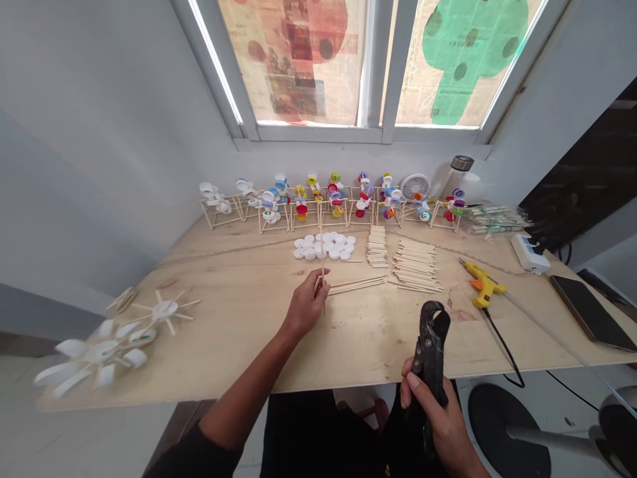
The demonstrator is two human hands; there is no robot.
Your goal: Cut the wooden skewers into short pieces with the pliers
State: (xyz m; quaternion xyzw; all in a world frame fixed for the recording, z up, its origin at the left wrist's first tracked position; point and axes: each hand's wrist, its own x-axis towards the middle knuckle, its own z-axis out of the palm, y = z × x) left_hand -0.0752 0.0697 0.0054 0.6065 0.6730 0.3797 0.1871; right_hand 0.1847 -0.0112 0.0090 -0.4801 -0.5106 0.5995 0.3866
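Note:
My left hand (307, 302) pinches a thin wooden stick (322, 252), which points away from me over the table. Just right of those fingers lie a few long loose sticks (358, 285). A black pipe cutter (428, 352) with a curved jaw is gripped in my right hand (438, 411), close to the table's front edge. Past my left hand sits a group of white bottle caps (326, 245). Beside them are a narrow stack of short sticks (377, 247) and a wider pile of cut sticks (415, 265).
Small stick frames with coloured cap wheels (336, 199) line the wall. White spoked wheels (102, 352) lie at the left. On the right are a yellow glue gun (482, 282) with its cord, a power strip (530, 253) and a dark phone or tablet (592, 312).

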